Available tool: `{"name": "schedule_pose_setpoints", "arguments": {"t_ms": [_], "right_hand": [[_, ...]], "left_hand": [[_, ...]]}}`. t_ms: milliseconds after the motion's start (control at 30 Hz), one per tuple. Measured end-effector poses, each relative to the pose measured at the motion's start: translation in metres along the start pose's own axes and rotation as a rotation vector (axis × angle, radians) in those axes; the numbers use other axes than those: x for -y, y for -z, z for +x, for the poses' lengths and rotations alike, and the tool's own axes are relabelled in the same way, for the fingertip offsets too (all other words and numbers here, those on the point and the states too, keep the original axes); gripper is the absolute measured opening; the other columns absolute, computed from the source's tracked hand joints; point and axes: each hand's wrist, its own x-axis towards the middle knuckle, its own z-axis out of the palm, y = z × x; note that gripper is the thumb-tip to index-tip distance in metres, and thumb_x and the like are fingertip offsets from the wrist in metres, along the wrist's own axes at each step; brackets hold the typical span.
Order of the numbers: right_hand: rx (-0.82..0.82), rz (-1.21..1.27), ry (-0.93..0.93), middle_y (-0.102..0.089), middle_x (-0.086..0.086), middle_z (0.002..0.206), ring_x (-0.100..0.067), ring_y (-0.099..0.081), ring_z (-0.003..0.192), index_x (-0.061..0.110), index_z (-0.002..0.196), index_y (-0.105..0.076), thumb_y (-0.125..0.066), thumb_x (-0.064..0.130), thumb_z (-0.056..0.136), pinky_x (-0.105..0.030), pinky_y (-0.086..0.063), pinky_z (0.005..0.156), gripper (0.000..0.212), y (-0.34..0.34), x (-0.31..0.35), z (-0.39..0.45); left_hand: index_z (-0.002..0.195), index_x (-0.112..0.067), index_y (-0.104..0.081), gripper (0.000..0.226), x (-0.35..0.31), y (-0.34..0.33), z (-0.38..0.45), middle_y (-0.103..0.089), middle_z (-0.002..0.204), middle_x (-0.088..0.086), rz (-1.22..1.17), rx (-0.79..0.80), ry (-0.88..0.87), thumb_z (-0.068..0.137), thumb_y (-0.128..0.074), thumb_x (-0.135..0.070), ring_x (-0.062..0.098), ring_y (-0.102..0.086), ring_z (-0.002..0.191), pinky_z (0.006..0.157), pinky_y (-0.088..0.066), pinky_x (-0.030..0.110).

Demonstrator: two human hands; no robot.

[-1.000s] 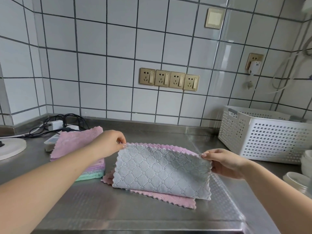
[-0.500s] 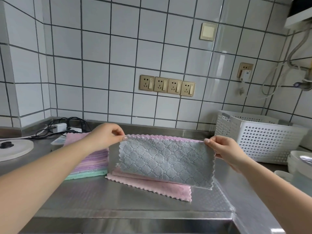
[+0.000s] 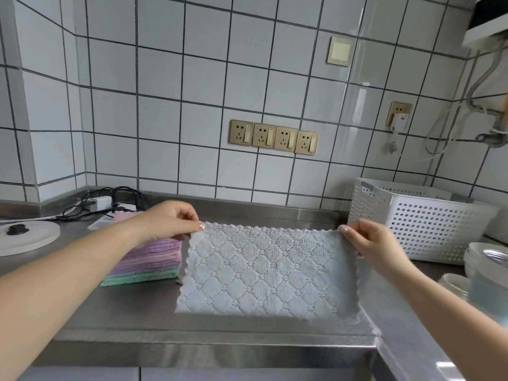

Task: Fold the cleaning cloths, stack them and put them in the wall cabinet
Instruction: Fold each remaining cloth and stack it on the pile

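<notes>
A grey quilted cleaning cloth [image 3: 268, 270] with a pink scalloped back hangs folded in front of me, above the steel counter [image 3: 132, 314]. My left hand [image 3: 167, 221] pinches its top left corner. My right hand [image 3: 376, 248] pinches its top right corner. The cloth's lower edge hangs close to the counter surface. A stack of folded cloths [image 3: 149, 264], pink and purple over green, sits on the counter to the left, partly behind my left wrist. No wall cabinet is in view.
A white perforated basket [image 3: 428, 224] stands at the back right. White bowls and plates [image 3: 483, 273] sit at the right edge. A round white lid [image 3: 27, 237] and black cables with a charger [image 3: 104, 202] lie at the back left. Wall sockets [image 3: 275, 137] are on the tiles.
Both hands lifted the cloth and pulled it taut, so the pink half that lay on the counter now hangs hidden behind the grey face. The camera tilted up.
</notes>
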Motion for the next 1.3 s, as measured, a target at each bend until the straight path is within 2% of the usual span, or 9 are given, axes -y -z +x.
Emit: {"name": "schedule_pose_setpoints", "arguments": {"t_ms": [100,267,400,633,800,933,1067,1200,1300], "right_hand": [[0.038,-0.107,-0.119,-0.061,0.000,0.059,-0.013,-0.055,0.053,0.011,0.073,-0.064,-0.065,0.034,0.085,-0.028,-0.048,0.056,0.026,-0.022,-0.026,0.001],[0.080,-0.210,-0.246,-0.062,0.003,0.061,-0.013,-0.061,0.051,0.014,0.072,-0.059,-0.066,0.036,0.085,-0.027,-0.051,0.058,0.026,-0.059,-0.058,0.008],[0.107,-0.223,-0.289,-0.062,0.005,0.062,-0.015,-0.058,0.049,0.016,0.074,-0.060,-0.069,0.033,0.083,-0.023,-0.045,0.054,0.021,-0.073,-0.070,0.017],[0.207,-0.030,-0.474,-0.059,0.003,0.083,-0.012,-0.057,0.066,0.016,0.100,-0.058,-0.066,0.037,0.084,-0.022,-0.051,0.055,0.028,-0.077,-0.076,0.012],[0.284,0.109,-0.502,-0.063,-0.004,0.083,-0.013,-0.059,0.065,0.017,0.118,-0.052,-0.068,0.027,0.084,-0.020,-0.050,0.059,0.038,-0.068,-0.080,0.002],[0.357,0.179,-0.510,-0.062,-0.006,0.075,-0.014,-0.055,0.058,0.018,0.123,-0.050,-0.066,0.014,0.086,-0.024,-0.048,0.057,0.040,-0.058,-0.077,-0.004],[0.329,0.327,-0.483,-0.052,-0.004,0.067,-0.012,-0.047,0.049,0.020,0.129,-0.048,-0.058,0.007,0.090,-0.023,-0.042,0.047,0.043,-0.054,-0.054,0.000],[0.357,0.455,-0.442,-0.056,-0.004,0.068,-0.005,-0.048,0.041,0.025,0.125,-0.052,-0.056,0.004,0.089,-0.016,-0.037,0.040,0.043,-0.066,-0.008,0.017],[0.411,0.429,-0.398,-0.062,-0.001,0.065,-0.003,-0.052,0.039,0.022,0.119,-0.054,-0.060,0.009,0.088,-0.013,-0.033,0.038,0.035,-0.092,0.031,0.030]], "left_hand": [[0.077,-0.009,-0.062,0.010,0.020,-0.018,0.010,-0.061,0.066,0.001,0.095,0.039,0.083,0.083,-0.068,-0.013,0.000,-0.060,0.050,0.063,-0.050,0.028],[0.067,-0.021,-0.057,0.019,0.031,-0.044,0.028,-0.057,0.063,-0.008,0.431,-0.048,-0.011,0.080,-0.069,-0.014,0.005,-0.050,0.055,0.049,-0.038,0.011],[0.083,-0.022,-0.059,0.004,0.039,-0.058,0.037,-0.059,0.086,-0.009,0.660,-0.054,0.010,0.082,-0.063,-0.019,0.014,-0.057,0.083,0.075,-0.047,0.026],[0.130,-0.022,-0.051,0.038,0.017,-0.126,0.022,-0.049,0.136,-0.001,0.731,0.110,-0.266,0.095,-0.045,-0.033,0.020,-0.045,0.126,0.104,-0.037,0.033],[0.150,-0.021,-0.012,0.067,0.031,-0.174,0.007,0.000,0.159,-0.005,0.875,0.346,-0.240,0.095,-0.028,-0.054,0.012,0.003,0.146,0.119,-0.003,0.041],[0.151,-0.024,-0.001,0.069,0.041,-0.180,0.003,0.011,0.158,-0.007,0.881,0.330,-0.217,0.094,-0.022,-0.057,0.012,0.013,0.145,0.119,0.006,0.041],[0.146,-0.022,-0.026,0.058,0.043,-0.174,0.005,-0.015,0.157,-0.004,0.592,0.151,-0.282,0.095,-0.042,-0.044,0.011,-0.009,0.145,0.117,-0.004,0.027],[0.114,-0.024,-0.054,0.019,0.027,-0.159,0.008,-0.061,0.124,0.005,-0.345,0.037,0.024,0.097,-0.048,-0.018,0.016,-0.059,0.110,0.099,-0.042,0.032],[0.113,-0.011,-0.056,0.021,0.014,-0.138,0.007,-0.068,0.102,0.012,-0.849,0.052,0.236,0.099,-0.043,-0.021,0.020,-0.068,0.084,0.083,-0.053,0.035]]}}
